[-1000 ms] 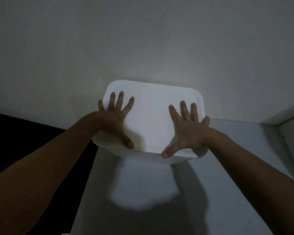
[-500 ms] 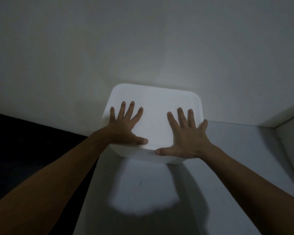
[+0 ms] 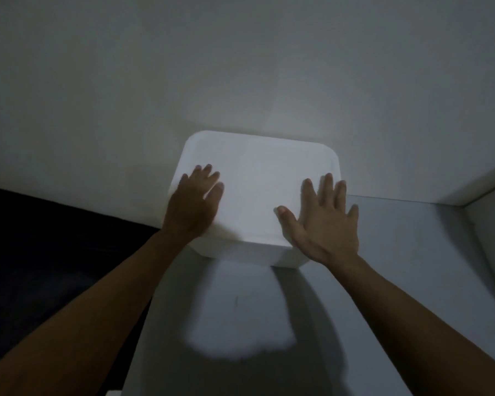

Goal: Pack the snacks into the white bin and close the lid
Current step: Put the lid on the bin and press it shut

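Now lid on white bin, fingers flat atop, both hands.

Under your hands you have a smooth, matt white plastic lid on the white bin, which stands on a smooth, faintly sheened grey tabletop against a matt painted wall.

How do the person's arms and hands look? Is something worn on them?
Both forearms are bare as far as the picture shows: no sleeves, gloves or watch. The left hand and right hand show no rings that I can see, though the light is dim. Fingernails look short.
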